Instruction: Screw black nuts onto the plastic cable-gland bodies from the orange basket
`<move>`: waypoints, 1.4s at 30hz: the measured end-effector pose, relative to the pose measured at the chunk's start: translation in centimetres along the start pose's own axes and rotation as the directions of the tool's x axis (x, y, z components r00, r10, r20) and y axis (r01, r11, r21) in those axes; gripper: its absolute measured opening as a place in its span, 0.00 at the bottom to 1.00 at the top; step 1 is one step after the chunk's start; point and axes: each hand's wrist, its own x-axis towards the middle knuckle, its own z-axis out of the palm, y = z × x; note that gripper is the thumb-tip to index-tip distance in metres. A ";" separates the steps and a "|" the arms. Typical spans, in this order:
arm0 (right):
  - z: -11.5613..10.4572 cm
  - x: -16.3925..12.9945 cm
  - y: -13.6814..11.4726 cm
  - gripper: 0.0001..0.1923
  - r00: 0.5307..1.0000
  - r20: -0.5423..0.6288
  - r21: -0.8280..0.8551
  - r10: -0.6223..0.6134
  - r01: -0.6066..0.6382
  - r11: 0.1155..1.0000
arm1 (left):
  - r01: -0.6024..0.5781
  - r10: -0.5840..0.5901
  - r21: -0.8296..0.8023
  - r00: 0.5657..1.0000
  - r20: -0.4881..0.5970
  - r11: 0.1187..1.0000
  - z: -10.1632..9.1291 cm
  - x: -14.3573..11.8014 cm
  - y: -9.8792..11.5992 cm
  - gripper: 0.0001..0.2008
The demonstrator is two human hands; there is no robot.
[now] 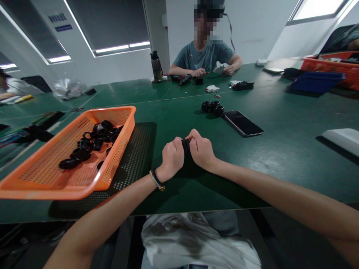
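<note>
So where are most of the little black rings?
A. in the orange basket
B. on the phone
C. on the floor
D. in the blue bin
A: a pile of black rings lies inside the orange basket on the green table, left of both hands, which pinch one small black part between them.

White walls (252, 26), dark blinds (109, 22) over windows, green table (294, 149), daylight strips.

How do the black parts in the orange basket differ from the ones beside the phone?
The black parts in the orange basket are many and loosely scattered; the black parts beside the phone are few and tightly clustered. The former sit in the basket, the latter on the bare table. Both look round and black.
</note>
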 end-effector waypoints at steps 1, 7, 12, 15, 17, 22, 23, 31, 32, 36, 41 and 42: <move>0.0 0.0 -0.1 0.09 0.998 -0.001 0.030 0.064 -0.064 0.997 | -0.028 0.029 0.082 0.999 -0.012 0.996 -0.1 0.0 0.0 0.21; 0.1 0.1 -0.5 0.10 0.954 0.047 0.202 0.295 -0.298 0.933 | -0.152 0.142 0.391 0.988 0.054 0.908 -0.5 0.4 0.1 0.22; 0.2 0.0 -0.5 0.11 0.920 0.087 0.265 0.382 -0.392 0.881 | -0.167 0.137 0.485 0.986 0.096 0.858 -0.6 0.6 0.2 0.21; 0.3 0.1 -0.5 0.11 0.906 0.109 0.277 0.409 -0.423 0.863 | -0.177 0.143 0.509 0.984 0.105 0.842 -0.6 0.6 0.3 0.21; 0.4 0.1 -0.5 0.11 0.898 0.116 0.282 0.425 -0.440 0.853 | -0.189 0.154 0.522 0.982 0.110 0.832 -0.6 0.6 0.3 0.22; 0.2 0.1 -0.7 0.10 0.908 0.113 0.266 0.403 -0.419 0.868 | -0.224 0.202 0.484 0.975 0.097 0.846 -0.8 0.5 0.2 0.22; 0.2 0.1 -0.7 0.10 0.920 0.096 0.248 0.380 -0.391 0.886 | -0.223 0.208 0.457 0.975 0.084 0.861 -0.8 0.5 0.1 0.22; -0.9 0.7 0.7 0.11 0.994 0.010 -0.018 -0.107 0.108 0.994 | -0.033 0.043 -0.244 0.999 0.033 0.969 0.4 0.7 -0.4 0.22; -1.1 0.9 1.1 0.11 0.973 0.026 -0.062 -0.230 0.231 0.971 | 0.049 -0.017 -0.360 0.996 0.090 0.932 0.7 0.8 -0.6 0.24; -2.0 1.3 1.8 0.13 0.859 0.169 -0.199 -0.483 0.509 0.837 | 0.295 -0.138 -0.584 0.945 0.298 0.756 1.4 0.9 -0.9 0.27; -2.0 1.1 1.5 0.15 0.858 0.226 -0.263 -0.461 0.510 0.819 | 0.223 -0.126 -0.565 0.970 0.206 0.794 1.3 0.5 -0.8 0.24; -1.9 1.0 1.3 0.15 0.859 0.213 -0.276 -0.465 0.509 0.815 | 0.213 -0.127 -0.560 0.974 0.189 0.801 1.2 0.3 -0.7 0.24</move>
